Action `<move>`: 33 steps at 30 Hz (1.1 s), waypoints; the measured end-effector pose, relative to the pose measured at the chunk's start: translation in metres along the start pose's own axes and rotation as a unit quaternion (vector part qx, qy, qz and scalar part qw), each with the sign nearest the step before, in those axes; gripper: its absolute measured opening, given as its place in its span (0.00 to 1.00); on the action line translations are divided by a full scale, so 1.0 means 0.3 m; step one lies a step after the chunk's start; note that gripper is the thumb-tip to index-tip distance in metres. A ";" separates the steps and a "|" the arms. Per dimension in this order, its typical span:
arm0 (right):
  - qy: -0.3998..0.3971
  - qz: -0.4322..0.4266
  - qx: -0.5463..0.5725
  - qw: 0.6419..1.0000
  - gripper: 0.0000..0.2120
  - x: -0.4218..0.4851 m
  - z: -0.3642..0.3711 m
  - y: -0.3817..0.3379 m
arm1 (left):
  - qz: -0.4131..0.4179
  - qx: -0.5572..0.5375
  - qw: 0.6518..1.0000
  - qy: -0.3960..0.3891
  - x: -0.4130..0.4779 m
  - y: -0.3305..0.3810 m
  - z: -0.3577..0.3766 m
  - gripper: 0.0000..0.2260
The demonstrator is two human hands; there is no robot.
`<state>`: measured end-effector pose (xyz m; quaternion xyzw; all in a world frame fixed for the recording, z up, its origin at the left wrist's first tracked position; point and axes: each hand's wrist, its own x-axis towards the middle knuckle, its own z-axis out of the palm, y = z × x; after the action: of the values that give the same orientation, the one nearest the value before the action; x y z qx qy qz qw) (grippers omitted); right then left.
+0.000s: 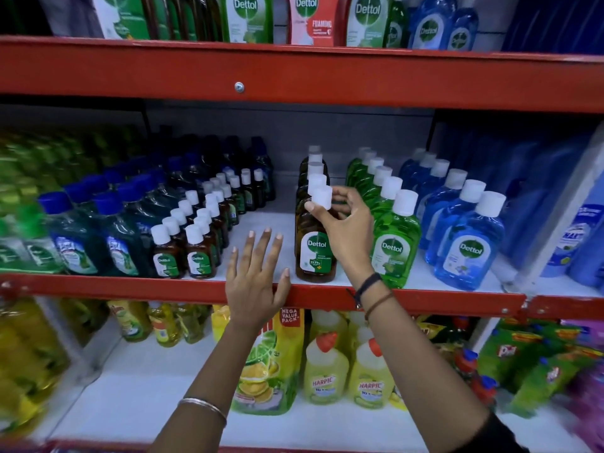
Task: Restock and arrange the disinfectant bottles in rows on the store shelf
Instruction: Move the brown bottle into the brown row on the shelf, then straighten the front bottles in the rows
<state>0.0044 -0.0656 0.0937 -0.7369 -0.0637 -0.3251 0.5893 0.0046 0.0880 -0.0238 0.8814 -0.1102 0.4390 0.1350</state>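
I saw my right hand [346, 223] pinching the white cap [322, 197] of the front brown Dettol bottle [315, 253], thumb on the cap's left side and fingers curled round its right. That bottle stood upright at the front edge of the middle shelf [425, 300], heading a single row of brown bottles [314, 168] that ran back toward the grey rear panel. My left hand [256, 282] was spread flat, fingers apart and holding nothing, over the red front lip of the shelf just left of that bottle; I could not tell whether the palm touched the lip.

The white shelf floor between the brown row and the small brown bottles [199, 230] lay bare. Those small ones stood in two rows toward the left, with dark blue-capped bottles [98, 237] beyond them at the shelf's left end. To the right of the brown row stood a row of green Dettol bottles [395, 243], then blue Dettol bottles [467, 246] near the right end. Yellow Harpic bottles [346, 374] sat on the shelf below, and more Dettol packs [248, 18] on the one above.
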 end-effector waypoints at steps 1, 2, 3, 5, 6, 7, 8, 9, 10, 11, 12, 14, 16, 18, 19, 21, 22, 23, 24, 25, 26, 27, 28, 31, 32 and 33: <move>-0.006 -0.007 0.007 1.000 0.16 -0.008 -0.004 0.005 | -0.013 -0.015 1.000 -0.011 0.002 0.010 -0.007 0.25; -0.011 -0.013 0.022 1.000 0.15 -0.023 -0.011 0.010 | -0.028 -0.038 0.999 -0.018 0.006 0.024 -0.017 0.24; -0.016 -0.011 0.040 0.999 0.16 -0.043 -0.020 0.017 | -0.048 -0.073 0.996 -0.023 0.012 0.040 -0.030 0.24; -0.027 0.023 0.070 0.997 0.22 -0.105 -0.040 0.037 | -0.113 -0.203 0.972 -0.034 0.031 0.081 -0.064 0.25; -0.034 0.046 0.076 0.995 0.25 -0.141 -0.050 0.049 | -0.151 -0.292 0.943 -0.055 0.042 0.105 -0.079 0.26; -0.044 0.069 0.081 0.993 0.28 -0.173 -0.056 0.064 | -0.181 -0.373 0.907 -0.078 0.055 0.130 -0.093 0.27; -0.055 0.089 0.087 0.991 0.31 -0.199 -0.059 0.082 | -0.201 -0.430 0.875 -0.098 0.067 0.152 -0.102 0.28; -0.066 0.104 0.094 0.988 0.33 -0.215 -0.058 0.101 | -0.211 -0.454 0.858 -0.115 0.078 0.169 -0.107 0.29; -0.075 0.115 0.105 0.985 0.35 -0.223 -0.056 0.113 | -0.210 -0.456 0.855 -0.131 0.084 0.182 -0.110 0.29; -0.080 0.125 0.118 0.982 0.37 -0.221 -0.054 0.122 | -0.201 -0.445 0.861 -0.143 0.088 0.191 -0.109 0.29; -0.081 0.134 0.128 0.979 0.40 -0.217 -0.050 0.129 | -0.195 -0.437 0.865 -0.149 0.088 0.195 -0.107 0.30; -0.081 0.149 0.142 0.975 0.43 -0.202 -0.047 0.137 | -0.196 -0.442 0.863 -0.146 0.084 0.192 -0.102 0.32; -0.085 0.152 0.154 0.973 0.43 -0.191 -0.051 0.144 | -0.203 -0.458 0.853 -0.142 0.082 0.191 -0.105 0.30; -0.090 0.148 0.162 0.971 0.38 -0.184 -0.055 0.150 | -0.213 -0.464 0.849 -0.138 0.081 0.193 -0.111 0.29; -0.095 0.144 0.161 0.972 0.34 -0.182 -0.055 0.151 | -0.215 -0.463 0.849 -0.135 0.082 0.195 -0.114 0.29; -0.095 0.138 0.154 0.974 0.31 -0.181 -0.058 0.152 | -0.217 -0.463 0.850 -0.128 0.082 0.193 -0.111 0.30; -0.094 0.137 0.150 0.975 0.30 -0.182 -0.060 0.152 | -0.218 -0.465 0.849 -0.124 0.081 0.192 -0.108 0.30; -0.096 0.136 0.147 0.975 0.30 -0.182 -0.063 0.152 | -0.218 -0.466 0.849 -0.120 0.081 0.190 -0.104 0.30; -0.098 0.133 0.142 0.976 0.31 -0.182 -0.066 0.150 | -0.218 -0.464 0.851 -0.116 0.082 0.187 -0.100 0.30; -0.101 0.127 0.136 0.977 0.31 -0.183 -0.069 0.147 | -0.218 -0.461 0.853 -0.113 0.083 0.189 -0.096 0.30; -0.102 0.120 0.128 0.979 0.32 -0.186 -0.072 0.143 | -0.219 -0.456 0.856 -0.106 0.082 0.193 -0.094 0.30; -0.101 0.109 0.118 0.982 0.33 -0.193 -0.079 0.140 | -0.219 -0.451 0.860 -0.089 0.079 0.206 -0.096 0.30; -0.094 0.090 0.110 0.985 0.31 -0.205 -0.091 0.131 | -0.219 -0.445 0.866 -0.061 0.075 0.226 -0.102 0.28; -0.021 0.007 0.113 0.993 0.25 -0.254 -0.157 0.115 | -0.171 -0.424 0.887 0.062 0.052 0.304 -0.122 0.23; 0.018 -0.024 0.114 0.993 0.26 -0.270 -0.187 0.115 | -0.138 -0.434 0.887 0.079 0.044 0.338 -0.123 0.24; 0.057 -0.051 0.110 0.991 0.28 -0.280 -0.216 0.122 | -0.104 -0.451 0.883 0.075 0.038 0.374 -0.119 0.24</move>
<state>-0.0701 -0.1111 0.0230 -0.6436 -0.1027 -0.3870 0.6523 -0.0505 -0.0064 0.0220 0.6963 -0.1935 0.3898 0.5708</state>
